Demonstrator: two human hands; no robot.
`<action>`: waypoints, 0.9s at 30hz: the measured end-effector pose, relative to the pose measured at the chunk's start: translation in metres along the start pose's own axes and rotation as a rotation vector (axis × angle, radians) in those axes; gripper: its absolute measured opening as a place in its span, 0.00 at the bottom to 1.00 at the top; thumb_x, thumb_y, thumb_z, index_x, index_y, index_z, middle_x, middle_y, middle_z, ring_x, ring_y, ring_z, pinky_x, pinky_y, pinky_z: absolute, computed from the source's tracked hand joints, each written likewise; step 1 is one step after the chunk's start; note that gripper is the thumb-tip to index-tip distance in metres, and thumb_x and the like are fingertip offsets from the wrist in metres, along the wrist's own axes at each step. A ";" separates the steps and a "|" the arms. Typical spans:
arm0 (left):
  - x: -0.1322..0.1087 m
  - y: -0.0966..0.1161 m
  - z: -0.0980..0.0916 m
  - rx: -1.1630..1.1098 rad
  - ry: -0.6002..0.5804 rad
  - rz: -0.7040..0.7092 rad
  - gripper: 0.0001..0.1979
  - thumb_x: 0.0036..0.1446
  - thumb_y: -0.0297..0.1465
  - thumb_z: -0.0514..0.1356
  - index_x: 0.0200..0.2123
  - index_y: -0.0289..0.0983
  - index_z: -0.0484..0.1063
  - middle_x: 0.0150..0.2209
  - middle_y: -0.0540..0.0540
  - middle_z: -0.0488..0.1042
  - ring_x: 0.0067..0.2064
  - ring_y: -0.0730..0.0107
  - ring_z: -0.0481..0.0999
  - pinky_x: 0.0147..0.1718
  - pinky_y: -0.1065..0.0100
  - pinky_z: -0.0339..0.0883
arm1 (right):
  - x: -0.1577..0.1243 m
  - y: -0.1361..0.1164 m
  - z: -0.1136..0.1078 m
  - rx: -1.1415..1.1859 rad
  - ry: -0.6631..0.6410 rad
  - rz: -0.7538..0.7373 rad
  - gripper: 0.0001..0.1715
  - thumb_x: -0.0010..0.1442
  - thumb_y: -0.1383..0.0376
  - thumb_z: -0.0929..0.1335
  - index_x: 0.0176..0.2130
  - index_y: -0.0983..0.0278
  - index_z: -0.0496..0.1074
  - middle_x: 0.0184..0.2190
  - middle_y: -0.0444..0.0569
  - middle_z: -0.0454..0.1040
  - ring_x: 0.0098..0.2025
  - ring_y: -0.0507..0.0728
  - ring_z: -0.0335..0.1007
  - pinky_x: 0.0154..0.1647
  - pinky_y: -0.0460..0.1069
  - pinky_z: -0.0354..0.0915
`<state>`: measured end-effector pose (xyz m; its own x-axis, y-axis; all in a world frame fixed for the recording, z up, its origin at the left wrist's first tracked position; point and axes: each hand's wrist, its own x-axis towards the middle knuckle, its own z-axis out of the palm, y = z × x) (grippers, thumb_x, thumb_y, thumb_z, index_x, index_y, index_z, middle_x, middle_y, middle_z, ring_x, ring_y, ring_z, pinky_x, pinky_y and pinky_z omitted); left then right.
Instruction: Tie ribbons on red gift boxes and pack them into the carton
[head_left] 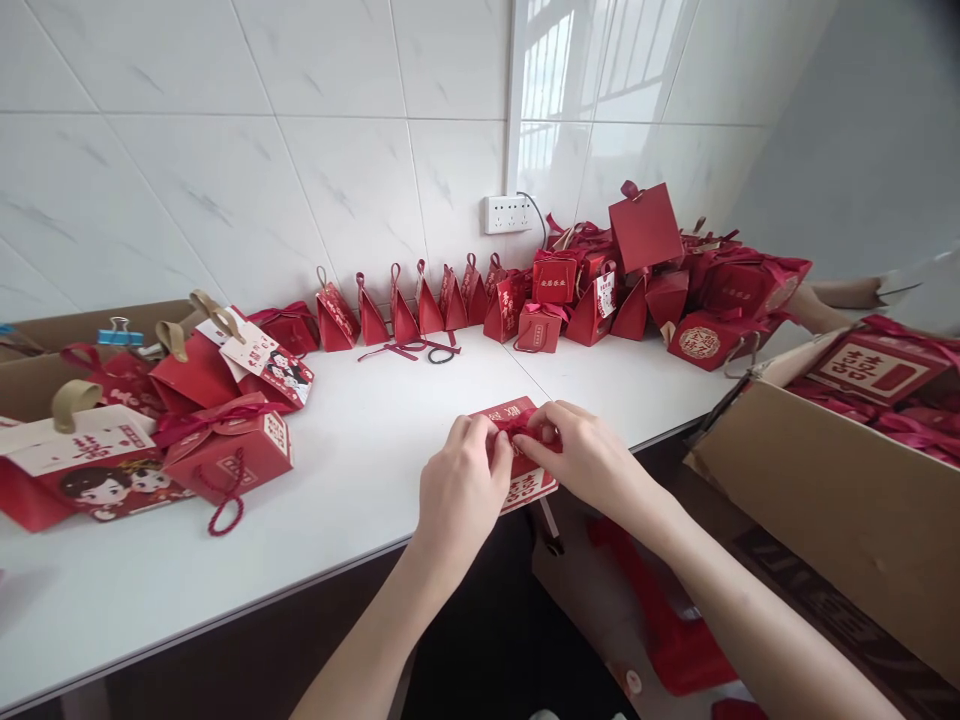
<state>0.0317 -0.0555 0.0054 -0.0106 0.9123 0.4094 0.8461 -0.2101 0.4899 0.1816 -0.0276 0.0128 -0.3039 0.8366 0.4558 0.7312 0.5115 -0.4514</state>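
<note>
A small red gift box (517, 415) with gold characters lies at the front edge of the white counter (360, 470). Both hands meet on top of it. My left hand (461, 485) has its fingers curled over the box's near side and pinches the dark red ribbon (517, 428). My right hand (577, 450) pinches the same ribbon from the right, fingertips pressed together. The box's lower part is hidden behind my left hand.
A row of red triangular boxes (405, 315) stands along the tiled wall. A heap of red boxes (645, 275) fills the back right corner. Larger red bags (217, 400) lie at left. A cardboard carton (840, 480) with red boxes stands at right. A wall socket (508, 213) is behind.
</note>
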 end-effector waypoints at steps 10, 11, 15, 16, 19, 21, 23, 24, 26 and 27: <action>0.001 -0.013 0.012 -0.339 0.037 -0.050 0.10 0.61 0.32 0.49 0.27 0.39 0.62 0.33 0.48 0.65 0.36 0.68 0.69 0.34 0.67 0.65 | 0.015 0.015 -0.003 0.302 -0.196 0.194 0.09 0.56 0.61 0.64 0.27 0.62 0.68 0.23 0.43 0.71 0.25 0.51 0.65 0.24 0.46 0.60; 0.000 -0.013 0.013 -0.350 0.043 -0.042 0.09 0.61 0.32 0.49 0.28 0.39 0.62 0.34 0.47 0.65 0.38 0.67 0.68 0.36 0.66 0.65 | 0.016 0.015 -0.005 0.337 -0.209 0.204 0.10 0.56 0.60 0.64 0.27 0.63 0.68 0.24 0.43 0.71 0.25 0.51 0.65 0.25 0.46 0.60; 0.002 -0.013 0.016 -0.383 0.057 -0.056 0.10 0.61 0.33 0.48 0.29 0.39 0.64 0.36 0.46 0.66 0.41 0.64 0.67 0.40 0.64 0.65 | 0.019 0.019 -0.004 0.523 -0.241 0.245 0.08 0.54 0.61 0.65 0.29 0.64 0.67 0.25 0.44 0.71 0.27 0.51 0.66 0.27 0.46 0.62; 0.002 -0.014 0.017 -0.390 0.061 -0.064 0.11 0.61 0.33 0.48 0.29 0.39 0.64 0.36 0.46 0.66 0.41 0.65 0.67 0.40 0.64 0.64 | 0.020 0.020 -0.003 0.583 -0.245 0.255 0.08 0.54 0.61 0.65 0.30 0.64 0.66 0.26 0.44 0.71 0.27 0.51 0.67 0.27 0.46 0.63; 0.004 -0.017 0.019 -0.409 0.070 -0.079 0.11 0.61 0.34 0.48 0.27 0.39 0.64 0.34 0.47 0.66 0.39 0.65 0.67 0.38 0.64 0.64 | 0.021 0.023 0.000 0.741 -0.264 0.290 0.09 0.53 0.63 0.66 0.35 0.64 0.65 0.26 0.44 0.71 0.29 0.52 0.69 0.28 0.46 0.65; 0.005 -0.020 0.019 -0.420 0.076 -0.083 0.11 0.61 0.34 0.49 0.27 0.39 0.63 0.34 0.47 0.66 0.39 0.66 0.67 0.38 0.65 0.64 | 0.021 0.025 0.001 0.808 -0.300 0.314 0.09 0.54 0.63 0.66 0.37 0.64 0.65 0.28 0.44 0.72 0.30 0.52 0.70 0.30 0.47 0.66; 0.006 -0.021 0.018 -0.422 0.083 -0.084 0.11 0.61 0.34 0.49 0.27 0.39 0.63 0.34 0.48 0.66 0.39 0.67 0.67 0.38 0.65 0.65 | 0.021 0.027 0.001 0.844 -0.321 0.318 0.08 0.54 0.63 0.65 0.36 0.64 0.66 0.29 0.45 0.72 0.32 0.52 0.71 0.32 0.47 0.67; 0.006 -0.022 0.018 -0.422 0.086 -0.083 0.10 0.60 0.34 0.50 0.27 0.39 0.63 0.34 0.48 0.66 0.39 0.67 0.67 0.37 0.66 0.65 | 0.021 0.027 0.002 0.850 -0.322 0.308 0.08 0.55 0.62 0.65 0.36 0.64 0.67 0.30 0.46 0.72 0.32 0.52 0.71 0.33 0.47 0.67; 0.007 -0.022 0.016 -0.429 0.092 -0.075 0.07 0.59 0.33 0.52 0.30 0.39 0.64 0.36 0.48 0.66 0.39 0.67 0.67 0.36 0.67 0.65 | 0.020 0.028 0.003 0.834 -0.299 0.274 0.10 0.55 0.60 0.65 0.36 0.64 0.67 0.31 0.46 0.72 0.33 0.53 0.71 0.33 0.48 0.67; 0.008 -0.022 0.014 -0.428 0.092 -0.065 0.05 0.58 0.33 0.53 0.32 0.40 0.64 0.37 0.47 0.67 0.40 0.67 0.67 0.35 0.67 0.66 | 0.020 0.028 0.003 0.801 -0.280 0.258 0.12 0.56 0.59 0.66 0.37 0.64 0.67 0.31 0.46 0.72 0.33 0.53 0.71 0.33 0.48 0.67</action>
<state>0.0203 -0.0387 -0.0132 -0.1207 0.8973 0.4246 0.5450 -0.2976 0.7838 0.1942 0.0043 0.0063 -0.4034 0.9086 0.1085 0.1826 0.1961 -0.9634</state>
